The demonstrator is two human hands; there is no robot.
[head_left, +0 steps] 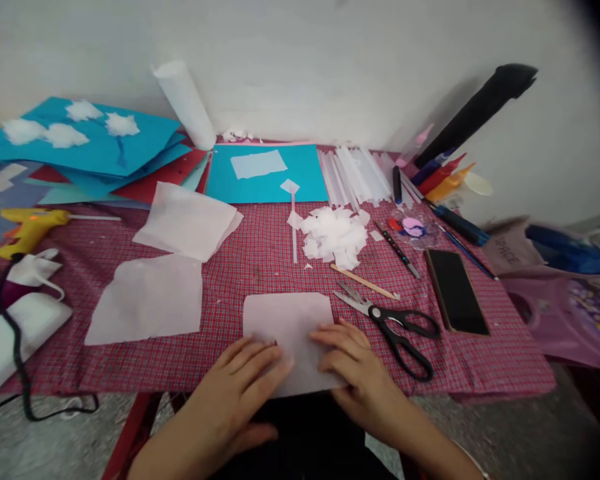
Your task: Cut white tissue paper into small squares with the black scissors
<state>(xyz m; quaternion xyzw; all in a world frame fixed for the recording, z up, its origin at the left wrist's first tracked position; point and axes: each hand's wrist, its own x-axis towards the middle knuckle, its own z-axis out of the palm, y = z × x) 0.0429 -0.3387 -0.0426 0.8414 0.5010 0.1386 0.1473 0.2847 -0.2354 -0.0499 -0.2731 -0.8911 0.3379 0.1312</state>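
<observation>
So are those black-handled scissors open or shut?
Slightly open. The scissors lie flat on the cloth, and their two blade tips are parted in a narrow V.

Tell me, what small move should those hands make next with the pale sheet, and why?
Probably press the sheet flat and smooth it outward: both the left hand and right hand rest on its near edge, and the scissors lie untouched beside it.

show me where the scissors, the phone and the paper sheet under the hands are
scissors [376, 312], head view, on the pivot by the handles
phone [456, 291], head view, middle of its dark screen
paper sheet [287, 319], head view, on its bare upper half
</observation>
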